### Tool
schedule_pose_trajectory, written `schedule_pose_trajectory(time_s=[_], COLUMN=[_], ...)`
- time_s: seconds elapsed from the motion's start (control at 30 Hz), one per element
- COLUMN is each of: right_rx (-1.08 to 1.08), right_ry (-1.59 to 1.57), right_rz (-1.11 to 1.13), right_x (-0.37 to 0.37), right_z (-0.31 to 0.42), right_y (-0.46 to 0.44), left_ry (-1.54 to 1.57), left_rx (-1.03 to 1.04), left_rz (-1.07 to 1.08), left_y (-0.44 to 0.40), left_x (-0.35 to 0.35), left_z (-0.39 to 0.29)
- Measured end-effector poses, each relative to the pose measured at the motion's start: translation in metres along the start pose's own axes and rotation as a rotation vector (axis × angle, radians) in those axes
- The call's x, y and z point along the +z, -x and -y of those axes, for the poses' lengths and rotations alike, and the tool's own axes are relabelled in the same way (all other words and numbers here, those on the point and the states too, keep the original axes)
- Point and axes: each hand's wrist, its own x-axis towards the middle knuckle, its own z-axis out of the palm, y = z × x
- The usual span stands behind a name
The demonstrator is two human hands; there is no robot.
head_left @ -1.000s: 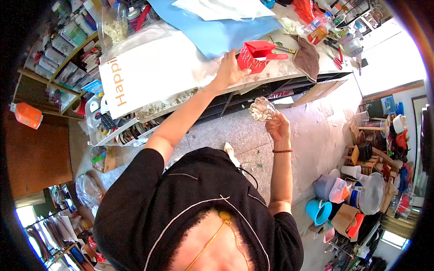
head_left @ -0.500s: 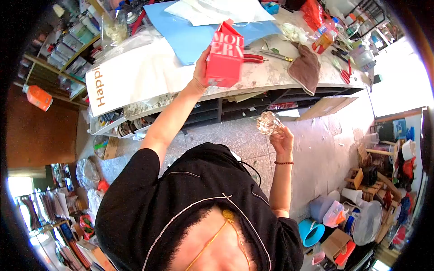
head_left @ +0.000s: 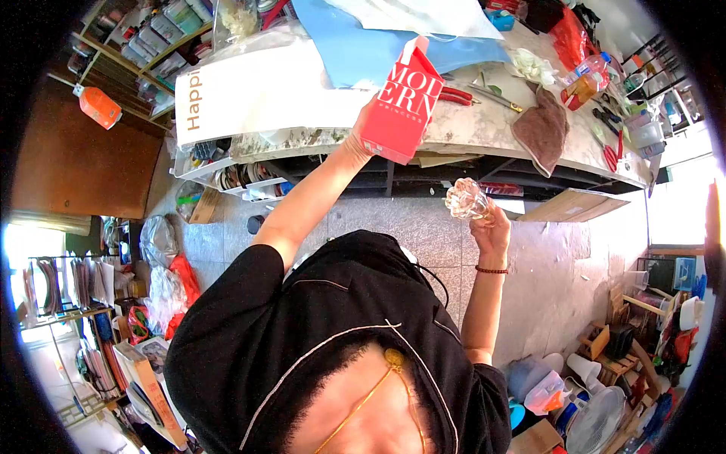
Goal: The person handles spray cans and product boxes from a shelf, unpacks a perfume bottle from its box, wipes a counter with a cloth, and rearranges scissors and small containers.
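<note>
My left hand (head_left: pixel 363 135) is wrapped round a red perfume box (head_left: pixel 401 113) with white lettering reading "MODERN PRINCESS". A flap stands up at the top of the box, which is held tilted in front of the table edge. Lower and to the right, my right hand (head_left: pixel 493 228) grips a clear glass perfume bottle (head_left: pixel 466 199) with a faceted, flower-like shape. Floor shows beneath this hand, and the bottle is apart from the box. Part of the bottle is hidden by my fingers.
Across the front runs a cluttered worktable (head_left: pixel 476 125) with red-handled pliers (head_left: pixel 456 95), a brown cloth (head_left: pixel 543 130), a blue sheet (head_left: pixel 333 45) and drink bottles (head_left: pixel 582 87). Open shelves (head_left: pixel 363 181) lie under its edge. Piled goods (head_left: pixel 605 363) stand at the lower right.
The camera view has shifted, moving the table rightward in the picture. The red box has turned, so its smaller lettering now shows. Both hands keep their hold.
</note>
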Motion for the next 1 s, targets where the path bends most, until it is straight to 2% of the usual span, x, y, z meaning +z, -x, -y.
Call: schedule_pose_trajectory(time_s=[0.03, 0.1, 0.17, 0.23, 0.3, 0.37, 0.4, 0.53, 0.63, 0.7, 0.73, 0.8, 0.87, 0.97, 1.0], right_rx=[0.009, 0.026, -0.012, -0.018, 0.012, 0.018, 0.027, 0.045, 0.041, 0.006, -0.031, -0.071, -0.158, -0.229, -0.243], right_ry=[0.0, 0.002, 0.044, 0.087, 0.089, 0.07, 0.063, 0.081, 0.068, 0.106, 0.138, 0.152, 0.178, 0.317, 0.327], right_rz=[0.005, 0.011, -0.103, -0.119, -0.026, -0.011, -0.002, 0.033, 0.036, -0.012, -0.065, -0.109, -0.188, -0.091, -0.05], right_x=[-0.002, 0.0, 0.003, 0.006, 0.005, -0.001, -0.002, 0.004, 0.003, 0.012, 0.017, 0.031, 0.048, 0.053, 0.061], right_z=[0.001, 0.001, 0.0, -0.003, -0.002, -0.004, -0.005, -0.008, -0.007, -0.004, -0.002, 0.007, 0.015, 0.031, 0.035], right_y=[-0.002, -0.003, -0.002, 0.0, -0.001, -0.004, -0.005, -0.003, -0.008, -0.009, -0.01, -0.009, -0.009, -0.018, -0.021], left_ry=[-0.001, -0.409, -0.337, 0.032, 0.078, 0.152, 0.211, 0.215, -0.042, -0.099, -0.685, -1.273, -0.002, -0.106, -0.268], left_rx=[0.006, 0.158, 0.135, 0.014, 0.012, 0.126, 0.116, 0.128, 0.225, 0.241, 0.38, 0.507, 0.153, 0.129, 0.176], left_rz=[-0.003, -0.272, -0.264, 0.014, -0.032, -0.121, -0.152, -0.157, -0.164, -0.158, -0.163, -0.165, -0.039, -0.145, -0.184], left_y=[0.002, 0.009, 0.011, 0.009, 0.01, 0.01, 0.01, 0.015, 0.021, 0.025, 0.029, 0.032, 0.029, 0.026, 0.032], left_x=[0.001, 0.012, 0.003, -0.024, -0.021, -0.017, -0.017, -0.014, -0.011, -0.002, 0.003, 0.005, 0.0, 0.0, 0.018], left_z=[0.0, 0.0, 0.0, 0.004, 0.004, 0.008, 0.007, 0.007, 0.008, 0.007, 0.007, 0.006, 0.002, 0.006, 0.009])
